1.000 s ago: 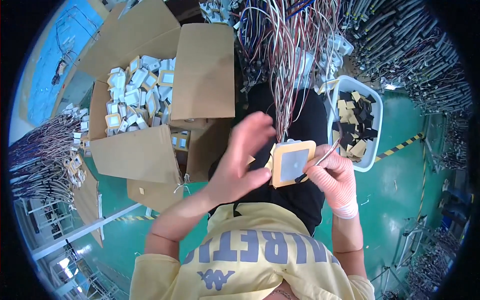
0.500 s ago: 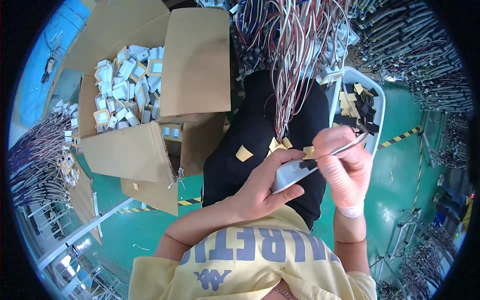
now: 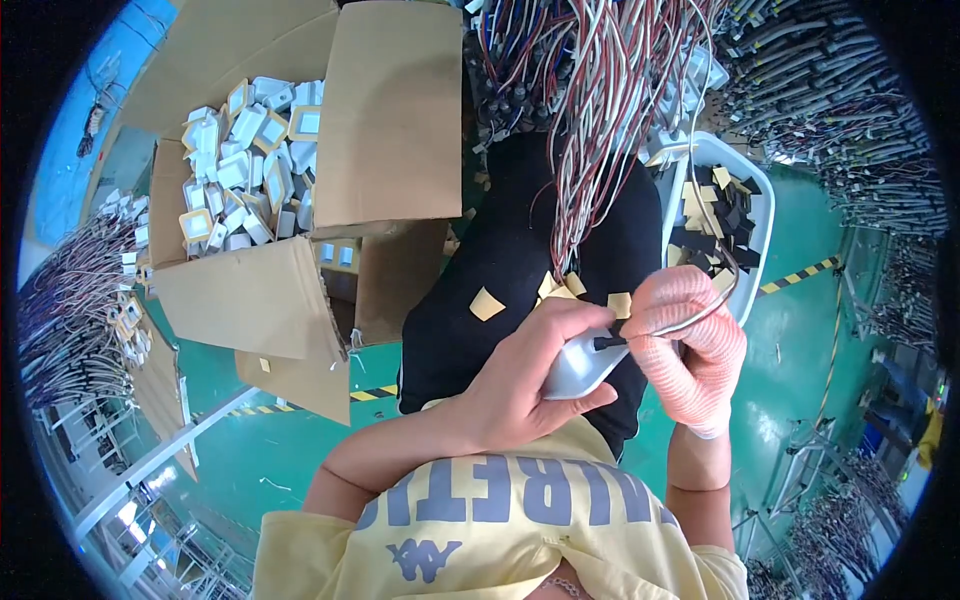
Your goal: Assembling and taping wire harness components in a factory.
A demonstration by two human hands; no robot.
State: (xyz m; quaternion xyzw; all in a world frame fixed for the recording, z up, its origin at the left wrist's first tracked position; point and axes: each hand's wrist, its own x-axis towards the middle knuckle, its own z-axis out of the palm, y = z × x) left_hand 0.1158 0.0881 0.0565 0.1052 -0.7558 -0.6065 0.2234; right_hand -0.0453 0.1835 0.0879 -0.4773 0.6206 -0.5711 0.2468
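Note:
My bare left hand wraps round a white plastic housing above my lap, thumb along its near side. A small black piece shows at the housing's right end; whether it is fixed there I cannot tell. My right hand, in a pale ribbed glove, is closed in a pinch on a thin red-and-white wire right beside that end. The wire loops over the fingers and runs up past the bin. My right fingertips hide where wire and black piece meet.
An open carton at left holds many white housings. A thick wire bundle hangs onto my lap, with yellow paper pieces around it. At right stands a white bin of black and yellow pieces. Dark cables fill the far right.
The housing has turned slightly in my left hand. My right hand has shifted a little downward, still pinching the wire, whose loop now shows above the glove.

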